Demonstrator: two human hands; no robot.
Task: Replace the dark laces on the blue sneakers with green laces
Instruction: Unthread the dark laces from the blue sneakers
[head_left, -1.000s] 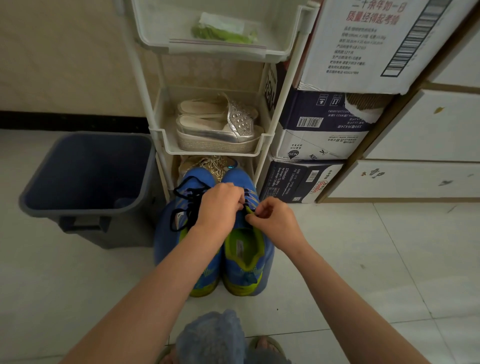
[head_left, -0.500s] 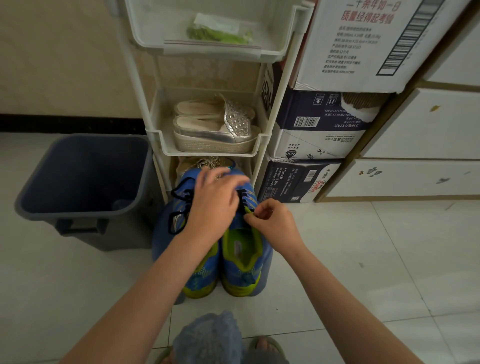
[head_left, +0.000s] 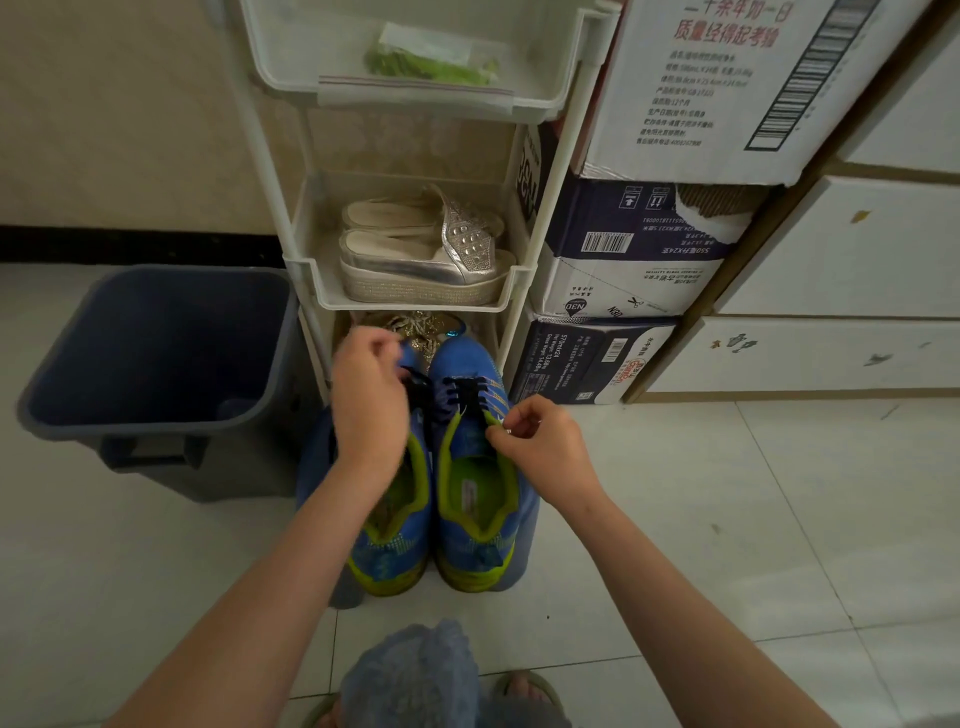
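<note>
Hands have parted since a second ago, when both were bunched over the tongue of the right sneaker. The left hand has swung left and far, toward the foot of the rack. Its fingers are curled and seem to pinch a strand of the dark lace that runs from them back to the shoe. The right hand has barely shifted. Its thumb and forefinger pinch at the near right eyelet row, though I cannot tell whether they hold lace or the shoe's edge. Both blue sneakers stand side by side on the floor, toes toward the rack, the left sneaker partly under the left wrist. I judge the lace is being drawn out of the upper eyelets. Unlacing looks early, since several crossings are threaded yet and the green laces lie bagged on the top shelf.
</note>
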